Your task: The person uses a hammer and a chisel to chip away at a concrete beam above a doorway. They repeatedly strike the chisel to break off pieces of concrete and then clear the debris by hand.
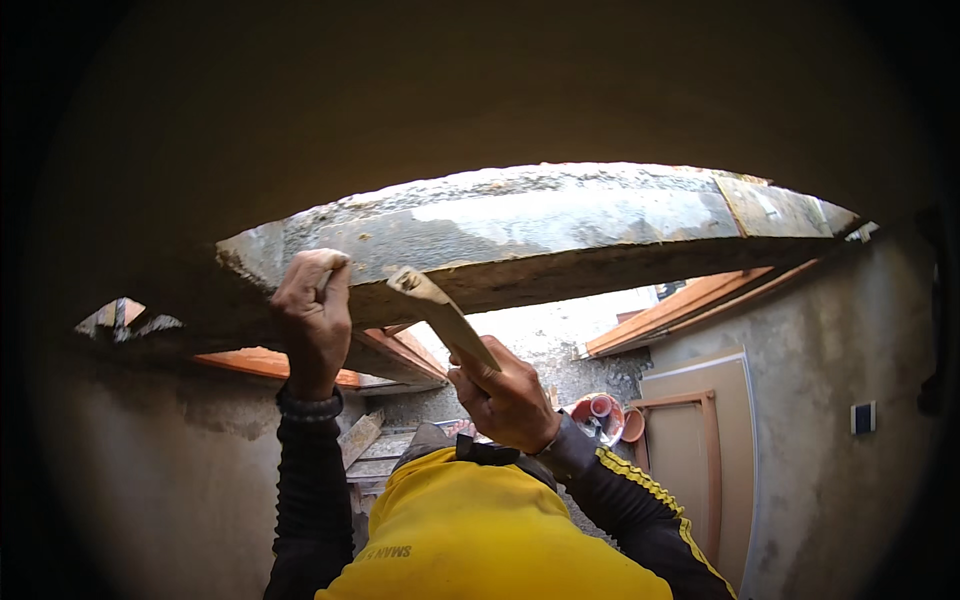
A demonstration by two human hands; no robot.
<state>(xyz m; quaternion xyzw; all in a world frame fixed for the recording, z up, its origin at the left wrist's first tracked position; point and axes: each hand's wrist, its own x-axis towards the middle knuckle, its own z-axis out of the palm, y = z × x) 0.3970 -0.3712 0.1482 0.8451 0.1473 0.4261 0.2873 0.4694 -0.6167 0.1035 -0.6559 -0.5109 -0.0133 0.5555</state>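
Note:
Before me, an elongated opening in the dark wall shows a wet grey board with a rough cement-like top surface behind it. My left hand is raised at the board's left end, thumb and fingertips pinched together. A pale spot shows at the fingertips; whether it is a small held thing or the skin itself is unclear, as is contact with the board. My right hand grips a short, flat piece of wood with a dark hollow in its far end. That end points up and left, near the board's lower edge.
Orange-brown wooden frames stand on both sides of the doorway below. A bucket with a cup in it sits on the floor by the right wall, near a leaning panel. Planks lie under me. A switch plate is on the wall.

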